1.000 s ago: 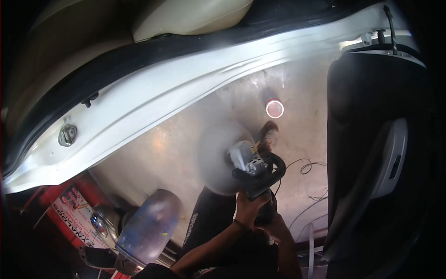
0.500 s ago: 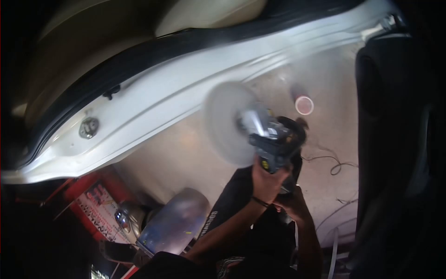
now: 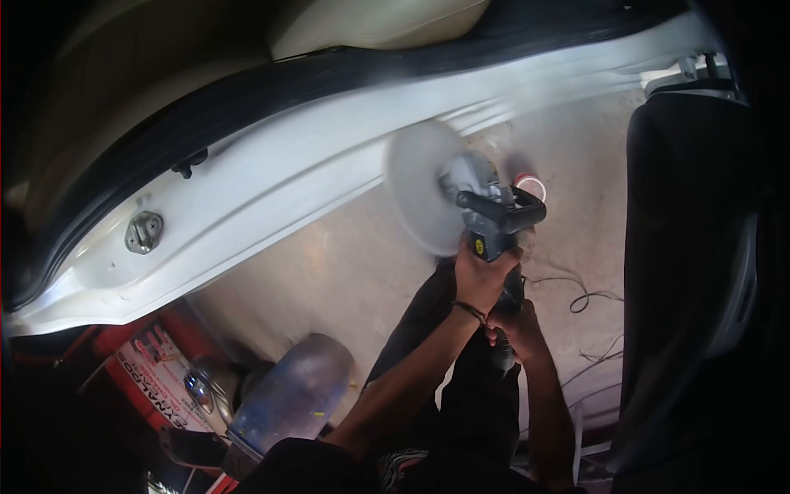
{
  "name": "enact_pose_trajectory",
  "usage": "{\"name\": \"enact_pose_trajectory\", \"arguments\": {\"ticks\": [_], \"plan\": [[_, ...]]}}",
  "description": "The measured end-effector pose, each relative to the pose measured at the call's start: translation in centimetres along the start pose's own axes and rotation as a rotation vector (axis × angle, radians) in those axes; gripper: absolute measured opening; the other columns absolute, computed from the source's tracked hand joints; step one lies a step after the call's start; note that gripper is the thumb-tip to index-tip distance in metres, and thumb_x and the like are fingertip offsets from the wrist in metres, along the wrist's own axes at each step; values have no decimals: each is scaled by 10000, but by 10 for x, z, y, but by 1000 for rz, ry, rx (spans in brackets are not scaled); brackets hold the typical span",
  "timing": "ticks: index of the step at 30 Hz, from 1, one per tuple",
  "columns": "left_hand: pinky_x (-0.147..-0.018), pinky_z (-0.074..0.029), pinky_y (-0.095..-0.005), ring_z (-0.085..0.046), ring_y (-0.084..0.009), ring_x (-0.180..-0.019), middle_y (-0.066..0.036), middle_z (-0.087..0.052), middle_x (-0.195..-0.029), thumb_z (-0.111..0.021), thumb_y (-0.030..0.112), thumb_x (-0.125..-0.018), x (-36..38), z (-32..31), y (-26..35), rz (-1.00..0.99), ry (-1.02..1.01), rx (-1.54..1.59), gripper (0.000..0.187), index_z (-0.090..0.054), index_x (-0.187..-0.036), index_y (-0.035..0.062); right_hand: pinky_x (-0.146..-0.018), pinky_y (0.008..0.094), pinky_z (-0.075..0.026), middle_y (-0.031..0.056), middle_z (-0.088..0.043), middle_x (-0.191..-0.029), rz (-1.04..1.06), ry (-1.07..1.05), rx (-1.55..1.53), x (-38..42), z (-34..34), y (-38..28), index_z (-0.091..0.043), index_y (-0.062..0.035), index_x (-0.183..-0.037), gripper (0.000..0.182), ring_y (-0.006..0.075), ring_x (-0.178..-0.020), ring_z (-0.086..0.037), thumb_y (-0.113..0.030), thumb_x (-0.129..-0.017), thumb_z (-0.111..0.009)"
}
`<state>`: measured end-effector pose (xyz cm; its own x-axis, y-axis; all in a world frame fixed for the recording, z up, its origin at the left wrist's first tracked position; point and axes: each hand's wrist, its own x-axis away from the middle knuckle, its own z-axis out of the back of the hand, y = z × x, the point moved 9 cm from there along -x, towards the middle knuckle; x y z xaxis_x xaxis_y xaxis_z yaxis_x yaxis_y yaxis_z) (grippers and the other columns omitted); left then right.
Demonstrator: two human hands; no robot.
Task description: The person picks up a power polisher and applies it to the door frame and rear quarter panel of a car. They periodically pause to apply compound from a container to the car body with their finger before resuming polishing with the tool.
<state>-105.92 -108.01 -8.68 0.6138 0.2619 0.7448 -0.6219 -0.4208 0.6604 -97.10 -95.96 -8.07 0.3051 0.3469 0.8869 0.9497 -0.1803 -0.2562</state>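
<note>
My left hand [image 3: 484, 276] wraps the power tool [image 3: 487, 221] at 2 o'clock, right hand [image 3: 518, 329] clasps its rear. Disc [image 3: 421, 189], 1 o'clock, overlaps white sill [image 3: 288, 177] — looks spinning, contact unclear. Sill area covered or left — can't tell.

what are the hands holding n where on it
A power polisher: the left hand grips its body behind the loop handle, the right hand its rear end.
</note>
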Motion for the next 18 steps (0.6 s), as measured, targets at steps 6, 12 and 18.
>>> {"name": "enact_pose_trajectory", "arguments": {"ticks": [6, 12, 18], "plan": [[-897, -599, -341, -747, -181, -970, -118, -767, -1093, -932, 214, -819, 0, 27, 10, -89, -24, -274, 640, -612, -1316, -31, -552, 349, -536, 74, -678, -760, -9, -15, -190, -2, -32, 32, -703, -5, -907, 146, 174, -613, -662, -108, -852, -791], [-950, -599, -341, -735, -190, -1078, -111, -742, -1219, -934, 160, -855, 67, 82, 34, -54, 16, -363, 621, -588, -1344, -7, -576, 353, -559, 63, -721, -757, 30, -72, -27, 41, -73, 64, -748, 0, -909, 159, 155, -644, -698, -99, -869, -866], [-957, -619, -366, -738, -190, -1101, -109, -734, -1234, -874, 94, -907, 108, 106, 61, -37, 57, -304, 580, -555, -1381, -8, -715, 368, -602, 75, -792, -886, 14, -34, 265, 69, -90, 58, -767, -6, -1033, 303, 178, -766, -759, -205, -851, -907]]}}
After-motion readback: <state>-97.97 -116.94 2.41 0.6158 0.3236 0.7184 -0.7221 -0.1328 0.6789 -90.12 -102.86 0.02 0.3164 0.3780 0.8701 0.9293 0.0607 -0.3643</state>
